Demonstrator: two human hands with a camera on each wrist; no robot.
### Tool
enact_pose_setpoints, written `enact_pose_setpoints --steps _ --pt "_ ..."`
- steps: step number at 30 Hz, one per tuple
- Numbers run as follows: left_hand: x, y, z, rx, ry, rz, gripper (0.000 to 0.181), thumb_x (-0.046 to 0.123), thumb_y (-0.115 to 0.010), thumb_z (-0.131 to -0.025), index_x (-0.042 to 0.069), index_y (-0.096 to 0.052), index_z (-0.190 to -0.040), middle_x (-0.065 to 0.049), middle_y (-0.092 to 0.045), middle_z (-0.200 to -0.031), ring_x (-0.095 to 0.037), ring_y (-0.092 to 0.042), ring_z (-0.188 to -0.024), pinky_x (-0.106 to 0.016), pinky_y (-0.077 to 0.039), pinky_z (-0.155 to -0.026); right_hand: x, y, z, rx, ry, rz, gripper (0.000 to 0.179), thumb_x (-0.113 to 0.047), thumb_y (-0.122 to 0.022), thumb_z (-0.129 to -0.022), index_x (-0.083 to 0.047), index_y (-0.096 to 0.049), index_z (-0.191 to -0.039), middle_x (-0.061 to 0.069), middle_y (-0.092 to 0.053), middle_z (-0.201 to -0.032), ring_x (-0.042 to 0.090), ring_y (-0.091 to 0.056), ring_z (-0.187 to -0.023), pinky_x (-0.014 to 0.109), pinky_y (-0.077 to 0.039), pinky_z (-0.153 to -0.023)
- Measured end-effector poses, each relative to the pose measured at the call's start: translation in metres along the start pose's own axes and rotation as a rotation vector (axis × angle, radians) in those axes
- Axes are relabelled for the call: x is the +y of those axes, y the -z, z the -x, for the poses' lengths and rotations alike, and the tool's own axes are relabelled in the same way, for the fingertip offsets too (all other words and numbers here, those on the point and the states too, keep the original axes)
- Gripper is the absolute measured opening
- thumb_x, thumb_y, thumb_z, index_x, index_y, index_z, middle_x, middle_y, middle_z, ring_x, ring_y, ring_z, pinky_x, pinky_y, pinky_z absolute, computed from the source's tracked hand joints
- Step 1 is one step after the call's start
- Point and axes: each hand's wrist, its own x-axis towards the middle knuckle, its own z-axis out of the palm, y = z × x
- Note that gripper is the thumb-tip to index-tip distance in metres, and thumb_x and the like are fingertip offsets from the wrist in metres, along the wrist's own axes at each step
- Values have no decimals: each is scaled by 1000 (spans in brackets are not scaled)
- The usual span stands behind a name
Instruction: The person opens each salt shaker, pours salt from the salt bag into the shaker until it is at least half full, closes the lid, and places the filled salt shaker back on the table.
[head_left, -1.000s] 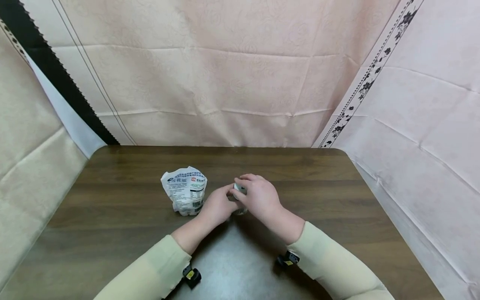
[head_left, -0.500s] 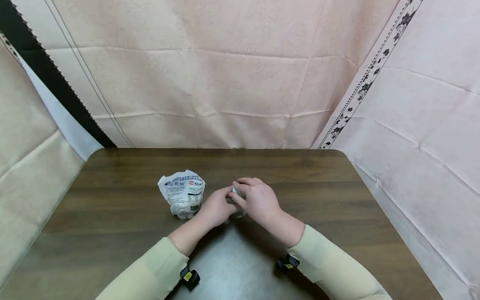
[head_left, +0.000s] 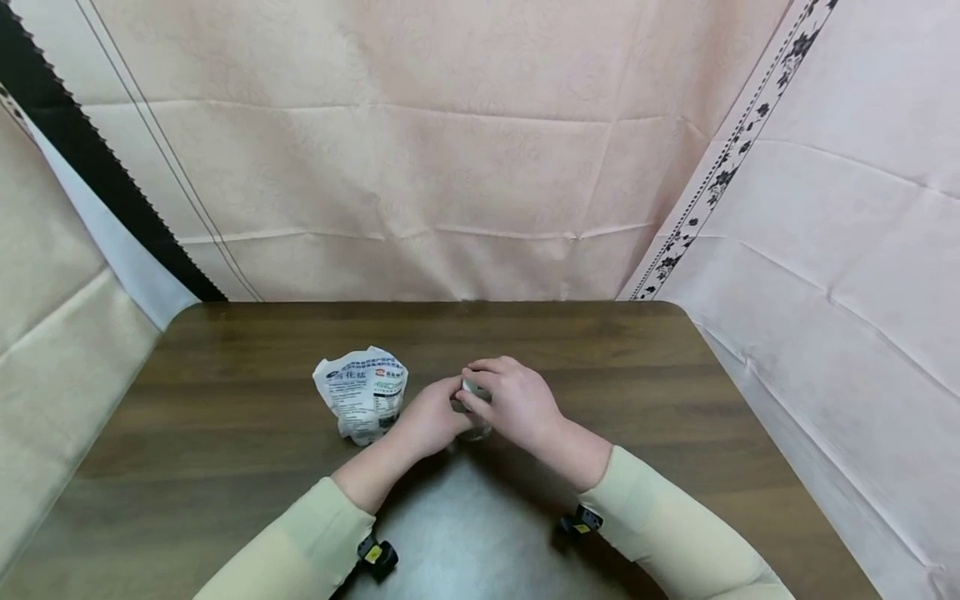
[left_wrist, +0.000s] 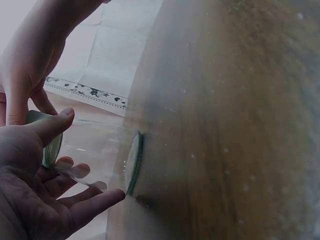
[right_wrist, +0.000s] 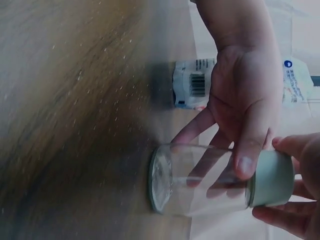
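Observation:
A clear glass jar (right_wrist: 177,197) with a pale green lid (right_wrist: 274,179) stands upright, its base right at the tabletop. My left hand (head_left: 431,421) holds the glass body, thumb on one side and fingers wrapped round the other. From above, my right hand (head_left: 519,398) grips the lid between thumb and fingertips. The jar looks empty through its glass in both wrist views. Seen from the head, most of it is hidden behind the two hands. To the left of my left hand, a white printed bag (head_left: 363,396) stands on the table, gathered at its lower end.
The brown wooden table (head_left: 675,467) has rounded far corners. Pale cloth (head_left: 420,167) hangs behind it, and more cloth with a black floral strip borders the right side. Small black cameras (head_left: 377,557) sit at both wrists.
The head view has shifted slightly, so the bag and hands appear a little lower and further left. Both hands keep the same hold on the jar and lid.

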Motion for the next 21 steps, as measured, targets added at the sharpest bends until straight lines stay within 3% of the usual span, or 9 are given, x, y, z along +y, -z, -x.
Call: enact_pose_setpoints --steps 4,7,12,17,21 --pt "0 0 0 -12 20 -20 41 34 -76 -87 17 -65 -122 0 -64 -120 -17 -60 -101 -41 -49 -91 -2 1 0 -49 -75 -34 31 -37 -72 -91 -13 -75 -110 1 -69 -110 17 -66 -97 32 -56 -76" --pt "0 0 0 -24 29 -39 44 37 -74 -89 19 -63 -127 -2 -61 -124 -18 -59 -106 -43 -49 -92 -4 3 -1 -94 -155 -41 31 -40 -69 -92 -15 -72 -111 1 -65 -106 14 -65 -84 31 -55 -69" --pt "-1 0 -2 -35 20 -27 39 37 -73 -89 24 -65 -125 -1 -61 -122 -17 -58 -108 -42 -49 -90 -8 5 -5 -174 -269 68 41 -55 -61 -93 -17 -68 -105 0 -61 -86 12 -52 -56 29 -45 -49" --pt "-2 -1 -1 -22 27 -21 40 37 -75 -88 25 -66 -124 0 -61 -122 -17 -59 -106 -41 -49 -90 -9 5 -7 -168 -282 156 43 -59 -58 -93 -16 -65 -92 -2 -56 -64 13 -46 -47 30 -36 -40" --pt "-2 1 -1 -27 21 -3 42 37 -75 -88 23 -64 -127 1 -61 -125 -17 -59 -108 -42 -49 -91 -9 4 -6 -148 -253 144 40 -54 -60 -94 -14 -68 -98 -1 -61 -70 14 -51 -51 28 -40 -43"
